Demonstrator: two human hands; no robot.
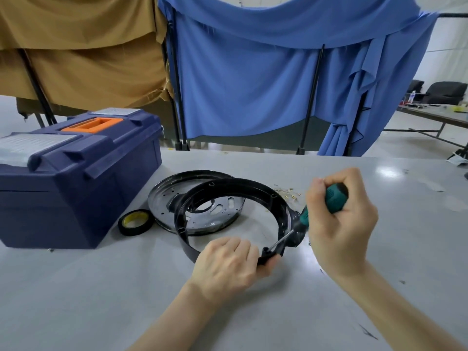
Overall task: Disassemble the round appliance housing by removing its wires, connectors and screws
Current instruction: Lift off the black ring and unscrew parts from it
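A black ring-shaped housing (235, 188) lies on the grey table, its far side tipped up against a round metal plate (202, 211) with several holes. My left hand (228, 267) grips the ring's near rim, fingers curled round it. My right hand (339, 221) holds a green-handled screwdriver (334, 198). Its metal shaft slants down-left, the tip at a screw post on the inside of the near rim, just beside my left fingers. A small heap of brass screws and connectors (286, 192) lies behind the ring on the right.
A dark blue toolbox (76, 183) with an orange handle stands at the left. A roll of black tape (135, 221) lies between it and the plate. Tan and blue cloths hang on a frame beyond the table's far edge (278, 153).
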